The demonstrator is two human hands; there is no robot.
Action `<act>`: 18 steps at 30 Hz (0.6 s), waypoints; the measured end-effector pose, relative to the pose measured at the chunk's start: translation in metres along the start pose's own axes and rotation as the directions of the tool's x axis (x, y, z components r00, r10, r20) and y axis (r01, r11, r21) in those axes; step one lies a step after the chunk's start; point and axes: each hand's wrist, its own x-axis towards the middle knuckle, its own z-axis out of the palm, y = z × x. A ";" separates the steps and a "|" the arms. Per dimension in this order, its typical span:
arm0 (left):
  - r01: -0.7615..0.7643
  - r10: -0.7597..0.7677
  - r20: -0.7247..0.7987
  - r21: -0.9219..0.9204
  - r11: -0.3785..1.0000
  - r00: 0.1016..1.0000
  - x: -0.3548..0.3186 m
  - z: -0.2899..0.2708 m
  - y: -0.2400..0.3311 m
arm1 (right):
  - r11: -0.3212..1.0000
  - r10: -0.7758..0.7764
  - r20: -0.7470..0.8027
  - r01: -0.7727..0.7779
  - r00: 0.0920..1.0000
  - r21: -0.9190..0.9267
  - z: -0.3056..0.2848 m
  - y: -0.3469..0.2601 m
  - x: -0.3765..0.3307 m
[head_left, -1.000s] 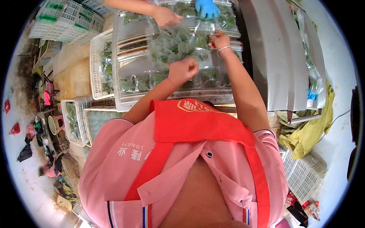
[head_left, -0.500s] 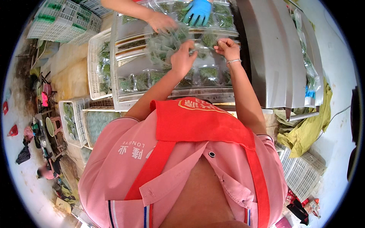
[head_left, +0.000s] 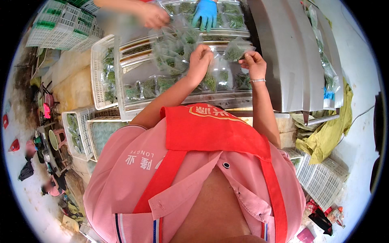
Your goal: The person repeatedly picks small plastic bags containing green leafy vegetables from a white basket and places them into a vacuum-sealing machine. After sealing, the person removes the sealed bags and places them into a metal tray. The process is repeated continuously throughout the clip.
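Note:
My left hand [head_left: 198, 65] is closed, its thumb and fingers pinching a clear plastic bag [head_left: 209, 82] with green leafy contents, which hangs over the near row. My right hand [head_left: 254, 66] is closed too, with thumb and fingertips on the corner of another clear bag [head_left: 234, 52] of greens at the far right. Left of my left hand lies a loose heap of similar filled bags [head_left: 172, 50]. Along the near edge of the flat metal bed runs a row of bags [head_left: 148, 87]. Beyond, a co-worker's blue-gloved hand [head_left: 205, 15] rests on the far row.
A co-worker's bare hand [head_left: 154, 15] reaches in from the far left. A large steel lid [head_left: 291, 52] stands to the right. White crates [head_left: 97, 73] holding greens line the left side, with stacked crates [head_left: 67, 26] behind. Yellow-green cloth [head_left: 330, 133] lies at the right.
My right hand has shifted right and nearer, still at the bag's corner. My left hand has moved slightly right. The co-worker's bare hand has drawn left, away from the heap.

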 end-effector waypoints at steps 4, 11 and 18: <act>0.008 -0.008 0.025 0.000 1.000 1.000 0.007 0.021 0.004 | 0.999 0.030 0.034 -0.029 0.999 -0.031 0.003 0.005 -0.008; -0.047 0.000 0.211 0.217 0.975 0.977 0.025 0.020 -0.030 | 0.982 0.049 0.022 -0.044 0.999 -0.182 -0.016 0.019 -0.012; 0.123 -0.228 0.124 0.554 0.823 0.966 0.051 0.000 -0.091 | 0.593 -0.042 -0.040 -0.007 0.998 -0.805 -0.009 0.029 0.015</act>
